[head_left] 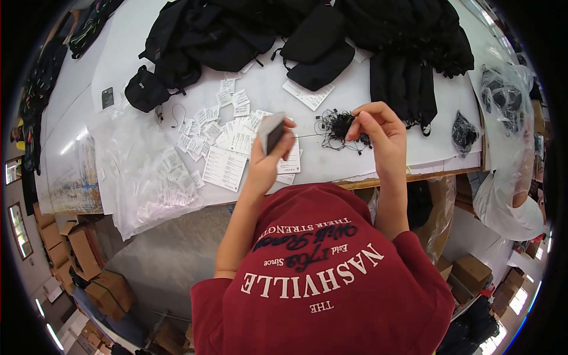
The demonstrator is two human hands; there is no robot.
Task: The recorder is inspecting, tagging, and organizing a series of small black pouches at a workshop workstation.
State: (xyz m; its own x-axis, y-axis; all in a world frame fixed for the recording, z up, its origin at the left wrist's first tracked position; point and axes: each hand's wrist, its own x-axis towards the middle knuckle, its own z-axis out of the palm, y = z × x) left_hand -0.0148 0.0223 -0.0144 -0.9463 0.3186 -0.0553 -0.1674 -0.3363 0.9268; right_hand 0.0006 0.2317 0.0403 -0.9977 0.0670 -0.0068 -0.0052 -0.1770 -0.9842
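Note:
My left hand (267,155) is closed around a dark hang tag (274,136) with a pale grey face, slightly blurred. Between finger and thumb, my right hand (381,133) pinches a thin black tag string, whose line runs leftward toward the tag. Right beside the right hand lies a tangled heap of black tag strings (338,125). Under and around my left hand are white printed cards (225,168) and many small white printed labels (207,131). Beyond my hands rests a black pouch (316,56) on top of another white card (307,94).
Black bags (213,35) are piled along the table's far side. A clear plastic bag of labels (154,189) hangs over the near left edge. A small bagged bundle of black strings (464,134) lies at right. Cardboard boxes (109,294) stand below the white table (77,139).

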